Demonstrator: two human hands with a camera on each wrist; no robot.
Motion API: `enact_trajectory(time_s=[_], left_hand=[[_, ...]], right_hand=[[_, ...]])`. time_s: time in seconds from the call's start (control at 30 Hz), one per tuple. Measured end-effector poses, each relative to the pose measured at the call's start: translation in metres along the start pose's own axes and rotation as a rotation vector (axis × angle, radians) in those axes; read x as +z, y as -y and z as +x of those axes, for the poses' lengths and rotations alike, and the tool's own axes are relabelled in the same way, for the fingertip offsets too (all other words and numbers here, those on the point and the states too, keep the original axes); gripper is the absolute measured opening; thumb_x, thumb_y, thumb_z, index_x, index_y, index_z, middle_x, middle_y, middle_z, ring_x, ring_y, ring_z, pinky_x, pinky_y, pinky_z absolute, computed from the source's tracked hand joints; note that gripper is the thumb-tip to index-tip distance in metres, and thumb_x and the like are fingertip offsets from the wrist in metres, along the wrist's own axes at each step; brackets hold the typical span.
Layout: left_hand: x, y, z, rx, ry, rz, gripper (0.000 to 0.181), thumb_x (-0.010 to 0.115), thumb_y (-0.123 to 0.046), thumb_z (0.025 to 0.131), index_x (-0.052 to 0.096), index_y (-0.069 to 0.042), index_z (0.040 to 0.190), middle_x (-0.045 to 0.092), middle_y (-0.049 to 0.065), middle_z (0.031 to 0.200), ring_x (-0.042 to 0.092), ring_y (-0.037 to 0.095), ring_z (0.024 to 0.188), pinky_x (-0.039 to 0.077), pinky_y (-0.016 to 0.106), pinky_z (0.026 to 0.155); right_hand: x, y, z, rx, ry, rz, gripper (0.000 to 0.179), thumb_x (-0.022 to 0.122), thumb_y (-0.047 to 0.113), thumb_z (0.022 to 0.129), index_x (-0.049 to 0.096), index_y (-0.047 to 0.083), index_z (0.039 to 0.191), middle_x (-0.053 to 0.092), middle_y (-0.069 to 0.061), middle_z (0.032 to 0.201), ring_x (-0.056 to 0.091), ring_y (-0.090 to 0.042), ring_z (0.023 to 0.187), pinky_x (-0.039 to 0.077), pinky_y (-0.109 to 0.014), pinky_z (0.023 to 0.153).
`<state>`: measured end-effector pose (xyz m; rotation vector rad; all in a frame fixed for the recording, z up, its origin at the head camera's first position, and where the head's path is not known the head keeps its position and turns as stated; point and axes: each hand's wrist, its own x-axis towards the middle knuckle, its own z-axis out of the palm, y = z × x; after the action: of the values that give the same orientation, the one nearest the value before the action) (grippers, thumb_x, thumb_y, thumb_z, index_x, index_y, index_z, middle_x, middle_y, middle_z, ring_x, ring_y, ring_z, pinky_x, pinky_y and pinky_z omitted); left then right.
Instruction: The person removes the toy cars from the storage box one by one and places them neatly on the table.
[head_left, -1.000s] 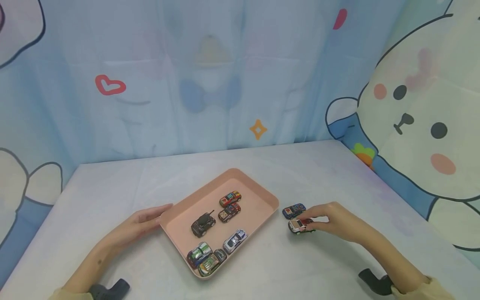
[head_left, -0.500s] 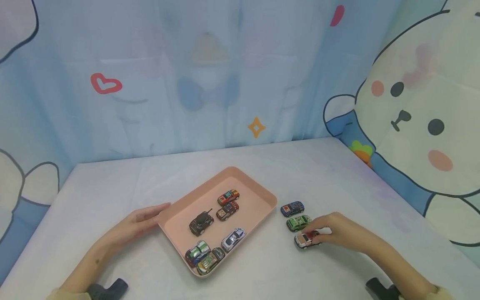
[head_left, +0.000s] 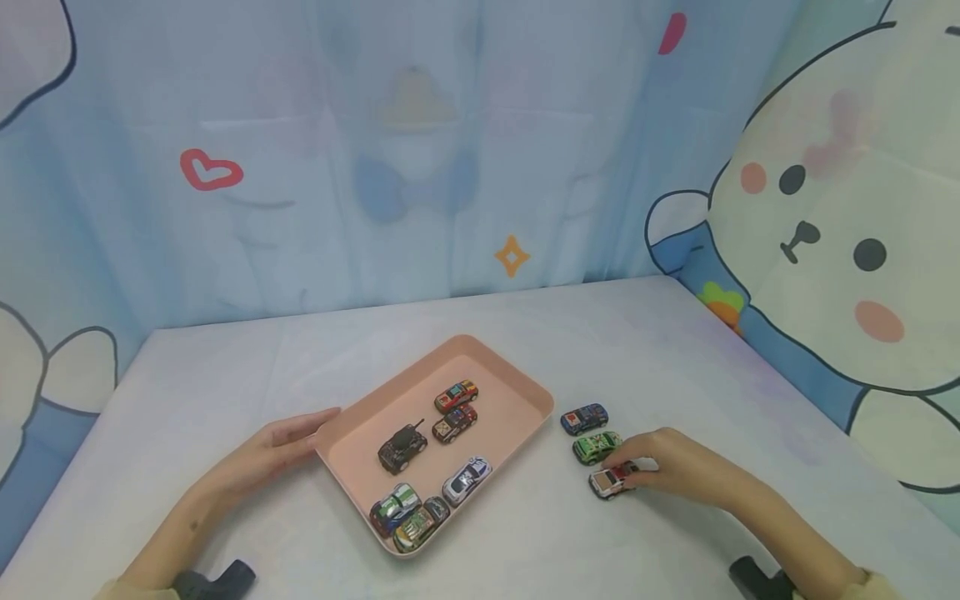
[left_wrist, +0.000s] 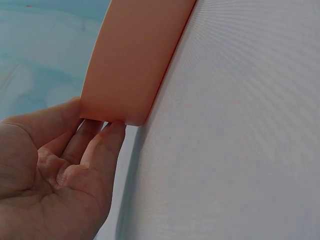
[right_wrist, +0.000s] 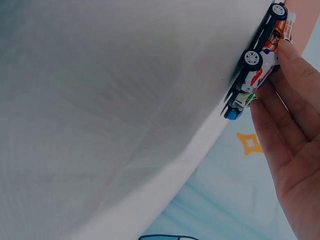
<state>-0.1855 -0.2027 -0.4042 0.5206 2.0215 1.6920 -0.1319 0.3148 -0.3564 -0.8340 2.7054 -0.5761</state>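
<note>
In the head view, my right hand [head_left: 667,462] pinches a white-and-red toy car [head_left: 609,482] between thumb and fingers, down at the table surface. The right wrist view shows this car side-on, its wheels and printed side plain, with the thumb on it. Just beyond it stand a green toy car [head_left: 597,447] and a dark blue toy car [head_left: 584,418]. My left hand [head_left: 270,454] touches the left corner of a pink tray [head_left: 510,375]; in the left wrist view the fingertips and thumb lie against its outer wall [left_wrist: 132,60], fingers fairly straight.
Inside the tray are several toy cars, among them a black one with a gun-like rod [head_left: 402,447], a red-and-yellow one [head_left: 456,396] and a silver one [head_left: 467,481]. A printed blue curtain [head_left: 300,250] hangs behind the white table [head_left: 225,367].
My right hand has drawn the white-and-red car toward me and slightly right, revealing the green car beside the blue one. Over the last half second it has stayed nearly still. The left hand stays at the tray.
</note>
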Motion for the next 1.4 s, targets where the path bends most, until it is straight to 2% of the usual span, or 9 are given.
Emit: enact_trajectory(time_s=[0.17, 0.33, 0.4, 0.53, 0.73, 0.93, 1.03, 1.27, 1.4], left_hand=[[-0.003, 0.002, 0.0, 0.049, 0.016, -0.013, 0.05, 0.049, -0.013, 0.098, 0.032, 0.006, 0.142, 0.03, 0.02, 0.146, 0.041, 0.001, 0.121, 0.033, 0.017, 0.096], [-0.003, 0.0, 0.0, 0.046, 0.023, -0.017, 0.05, 0.048, -0.013, 0.098, 0.032, 0.005, 0.142, 0.031, 0.02, 0.145, 0.042, 0.001, 0.121, 0.033, 0.017, 0.096], [-0.003, -0.002, -0.001, 0.039, 0.018, -0.011, 0.051, 0.049, -0.014, 0.098, 0.032, 0.005, 0.142, 0.031, 0.02, 0.145, 0.042, 0.0, 0.121, 0.033, 0.017, 0.095], [-0.004, -0.004, -0.002, 0.029, 0.005, 0.002, 0.051, 0.05, -0.015, 0.098, 0.033, 0.005, 0.142, 0.032, 0.019, 0.145, 0.042, 0.0, 0.12, 0.033, 0.016, 0.095], [-0.005, -0.001, -0.001, 0.033, 0.001, 0.007, 0.051, 0.051, -0.015, 0.098, 0.034, 0.004, 0.142, 0.033, 0.018, 0.145, 0.041, 0.005, 0.123, 0.033, 0.016, 0.095], [-0.002, 0.001, 0.004, 0.024, -0.009, 0.022, 0.051, 0.053, -0.018, 0.097, 0.037, 0.001, 0.141, 0.035, 0.015, 0.145, 0.03, 0.024, 0.132, 0.032, 0.016, 0.095], [0.0, 0.002, 0.004, 0.017, -0.006, 0.019, 0.051, 0.053, -0.019, 0.097, 0.037, 0.001, 0.141, 0.035, 0.015, 0.145, 0.028, 0.028, 0.133, 0.032, 0.015, 0.095], [0.0, 0.002, 0.003, 0.021, -0.003, 0.008, 0.051, 0.052, -0.018, 0.097, 0.037, 0.002, 0.141, 0.034, 0.016, 0.145, 0.033, 0.021, 0.131, 0.033, 0.016, 0.095], [-0.001, 0.001, 0.002, 0.015, -0.003, 0.001, 0.052, 0.052, -0.018, 0.097, 0.036, 0.002, 0.141, 0.034, 0.016, 0.145, 0.035, 0.018, 0.13, 0.033, 0.016, 0.095]], right_hand=[[-0.001, 0.002, 0.001, -0.008, -0.009, -0.016, 0.026, 0.074, 0.011, 0.079, 0.071, 0.012, 0.105, 0.068, 0.004, 0.103, 0.063, -0.02, 0.098, 0.052, -0.037, 0.08], [-0.009, 0.009, 0.002, -0.028, -0.07, -0.053, 0.027, 0.074, 0.012, 0.08, 0.071, 0.012, 0.106, 0.068, 0.004, 0.104, 0.062, -0.02, 0.098, 0.052, -0.036, 0.079], [-0.014, 0.017, 0.006, -0.061, -0.113, -0.067, 0.027, 0.074, 0.011, 0.08, 0.07, 0.01, 0.107, 0.067, 0.002, 0.105, 0.063, -0.02, 0.098, 0.052, -0.036, 0.079], [-0.023, 0.046, 0.026, -0.129, -0.163, -0.072, 0.029, 0.072, 0.008, 0.082, 0.069, 0.008, 0.11, 0.067, 0.001, 0.108, 0.062, -0.018, 0.099, 0.052, -0.034, 0.08], [-0.021, 0.085, 0.069, -0.239, -0.158, -0.098, 0.026, 0.068, 0.01, 0.086, 0.068, 0.008, 0.112, 0.066, 0.0, 0.11, 0.061, -0.018, 0.103, 0.05, -0.032, 0.083], [-0.002, 0.099, 0.113, -0.272, -0.053, -0.11, 0.023, 0.069, 0.013, 0.086, 0.07, 0.008, 0.109, 0.067, 0.004, 0.106, 0.06, -0.012, 0.102, 0.047, -0.027, 0.086], [0.011, 0.105, 0.127, -0.275, 0.019, -0.12, 0.024, 0.071, 0.015, 0.084, 0.071, 0.01, 0.107, 0.067, 0.007, 0.103, 0.06, -0.009, 0.1, 0.047, -0.024, 0.085], [0.024, 0.113, 0.142, -0.282, 0.196, -0.131, 0.026, 0.078, 0.014, 0.076, 0.073, 0.014, 0.101, 0.067, 0.012, 0.097, 0.059, -0.003, 0.094, 0.044, -0.019, 0.084], [0.025, 0.117, 0.147, -0.329, 0.25, -0.165, 0.024, 0.078, 0.016, 0.075, 0.074, 0.015, 0.099, 0.068, 0.014, 0.093, 0.059, 0.001, 0.088, 0.044, -0.016, 0.081]])
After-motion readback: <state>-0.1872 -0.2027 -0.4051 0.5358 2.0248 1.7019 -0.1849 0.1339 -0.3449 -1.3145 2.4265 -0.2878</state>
